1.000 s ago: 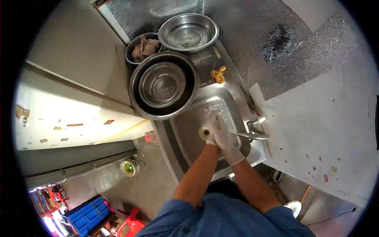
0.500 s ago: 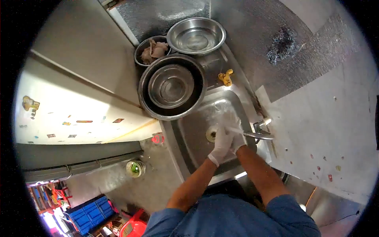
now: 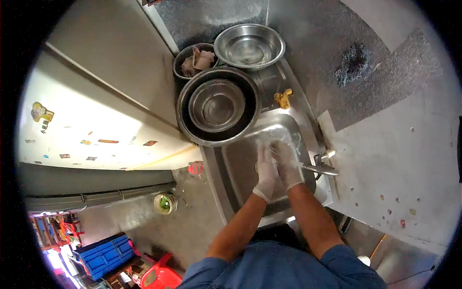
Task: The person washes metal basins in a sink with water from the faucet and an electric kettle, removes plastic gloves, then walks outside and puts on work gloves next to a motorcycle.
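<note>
Both my hands wear thin, whitish see-through gloves and are over the metal sink (image 3: 231, 178). My left hand (image 3: 266, 171) is held with its fingers stretched out, pointing away from me, and holds nothing. Close beside it, my right hand (image 3: 288, 168) also appears stretched out, though water and motion blur its fingers. From the right, the metal faucet (image 3: 321, 169) reaches over the basin, and water from its spout runs onto my right hand. My left hand partly hides the drain.
Past the sink's far left corner sits a large metal basin (image 3: 185, 113) with a smaller bowl (image 3: 216, 106) inside. Behind are a wide metal bowl (image 3: 250, 48) and a bowl of pale, meat-like pieces (image 3: 199, 60). A yellow cloth-like item (image 3: 283, 98) lies on the ledge.
My hands, earlier pressed together under the water, are now slightly apart. The left fingers have straightened. The view has shifted slightly.
</note>
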Available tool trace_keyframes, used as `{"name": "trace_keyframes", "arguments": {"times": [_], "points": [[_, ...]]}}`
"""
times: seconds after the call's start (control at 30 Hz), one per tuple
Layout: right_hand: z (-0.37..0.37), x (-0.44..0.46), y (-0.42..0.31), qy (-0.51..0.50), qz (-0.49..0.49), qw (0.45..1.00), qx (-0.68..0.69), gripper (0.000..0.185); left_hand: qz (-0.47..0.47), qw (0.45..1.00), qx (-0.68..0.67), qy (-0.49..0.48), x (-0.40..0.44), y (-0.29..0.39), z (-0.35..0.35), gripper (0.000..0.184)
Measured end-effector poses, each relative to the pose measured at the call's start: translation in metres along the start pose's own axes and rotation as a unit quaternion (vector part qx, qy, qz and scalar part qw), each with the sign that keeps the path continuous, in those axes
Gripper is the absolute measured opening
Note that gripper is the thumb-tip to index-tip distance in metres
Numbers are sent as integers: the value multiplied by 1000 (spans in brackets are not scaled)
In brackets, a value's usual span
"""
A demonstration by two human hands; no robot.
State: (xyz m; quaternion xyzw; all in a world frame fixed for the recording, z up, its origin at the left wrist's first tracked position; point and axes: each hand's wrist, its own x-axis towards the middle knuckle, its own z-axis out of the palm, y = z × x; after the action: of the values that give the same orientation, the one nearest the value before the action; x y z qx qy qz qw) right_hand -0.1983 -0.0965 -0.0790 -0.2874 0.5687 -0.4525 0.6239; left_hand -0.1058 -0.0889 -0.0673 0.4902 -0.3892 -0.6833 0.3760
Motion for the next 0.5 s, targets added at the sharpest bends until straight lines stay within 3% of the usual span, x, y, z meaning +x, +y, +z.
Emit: {"name": "trace_keyframes", "arguments": {"times": [0.03, 0.07, 0.17, 0.2, 0.27, 0.33, 0.37, 0.43, 0.47, 0.5], "points": [[3, 2, -5, -12, 7, 996, -92, 37, -76, 977, -200, 27, -3, -3, -3, 58], [3, 6, -2, 6, -2, 1000, -27, 37, -145, 908, -390, 54, -3, -5, -4, 61], [3, 25, 14, 57, -34, 983, 171, 37, -95, 940, -321, 67, -42, 72, 33, 62], [-2, 33, 26, 65, -37, 976, 204, 37, -245, 910, -331, 44, -31, 41, 29, 59], [-8, 42, 39, 77, -47, 970, 225, 37, -254, 898, -358, 22, -26, 9, 30, 57], [1, 18, 22, 92, -82, 986, 111, 38, -256, 886, -387, -5, -16, -2, 25, 55], [12, -3, 8, 97, -116, 988, -3, 38, -194, 921, -337, -17, 1, -28, 16, 43], [29, -41, -12, 113, -209, 945, -224, 39, -131, 948, -288, -28, 27, -69, 3, 33], [29, -49, -20, 122, -229, 926, -273, 39, -246, 860, -448, -14, 40, -84, -5, 32], [23, -48, -26, 136, -226, 918, -297, 40, -351, 732, -584, -1, 55, -97, -13, 32]]}}
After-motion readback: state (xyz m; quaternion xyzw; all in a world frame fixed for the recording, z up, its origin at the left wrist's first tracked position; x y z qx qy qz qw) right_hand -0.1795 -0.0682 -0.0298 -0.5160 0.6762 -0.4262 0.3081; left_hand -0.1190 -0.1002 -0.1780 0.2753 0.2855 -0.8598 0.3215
